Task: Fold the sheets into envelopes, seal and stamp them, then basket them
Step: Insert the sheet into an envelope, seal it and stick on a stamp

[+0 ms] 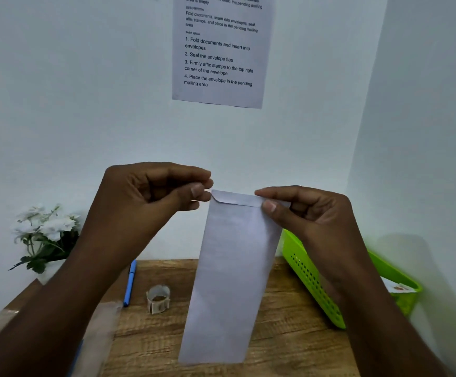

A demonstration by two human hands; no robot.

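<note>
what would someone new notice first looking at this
Most likely the long white envelope held upright at centre above the wooden desk, its top flap pinched at the corners by the left hand and right hand. Next, the bright green basket at the right edge of the desk and the printed instruction sheet on the wall above.

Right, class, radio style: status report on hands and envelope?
Both hands pinch envelope top: left hand, right hand. Flap folded down. Nothing blocking green basket.
</note>
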